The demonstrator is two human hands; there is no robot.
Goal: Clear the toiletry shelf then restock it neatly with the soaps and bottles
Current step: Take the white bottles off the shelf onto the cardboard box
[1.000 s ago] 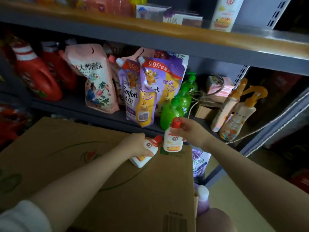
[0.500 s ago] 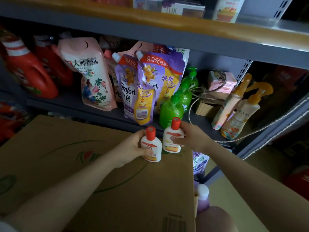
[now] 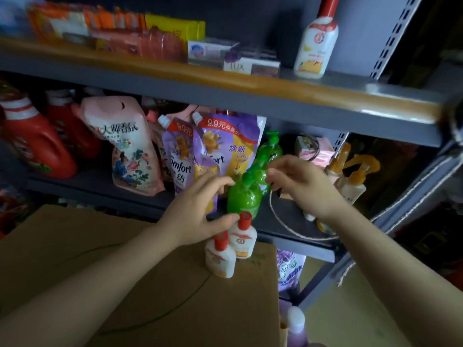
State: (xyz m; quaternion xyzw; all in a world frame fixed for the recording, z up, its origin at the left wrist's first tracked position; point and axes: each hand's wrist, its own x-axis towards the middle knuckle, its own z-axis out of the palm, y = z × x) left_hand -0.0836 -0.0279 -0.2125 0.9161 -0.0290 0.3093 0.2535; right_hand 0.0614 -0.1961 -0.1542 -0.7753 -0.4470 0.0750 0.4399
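Observation:
Two small white bottles with red caps [image 3: 220,256] [image 3: 242,237] stand upright side by side on the brown cardboard box [image 3: 140,284]. My left hand [image 3: 198,209] hovers just above them, fingers loose, holding nothing. My right hand [image 3: 300,184] is raised in front of the green pump bottles [image 3: 241,196] on the middle shelf, fingers loosely curled and empty. On the upper shelf [image 3: 250,88] stand a tall white bottle with a red cap [image 3: 317,43] and soap boxes [image 3: 233,56].
The middle shelf holds red detergent jugs [image 3: 37,146], a pink refill pouch [image 3: 125,146], purple Comfort pouches [image 3: 210,149] and orange-pump bottles [image 3: 350,176] at the right. A rope loop [image 3: 300,229] lies on that shelf. A purple bottle [image 3: 297,326] stands beside the box.
Both hands have let go of the two small bottles, which now stand on the box. The hands rose toward the shelf and the view tilted upward.

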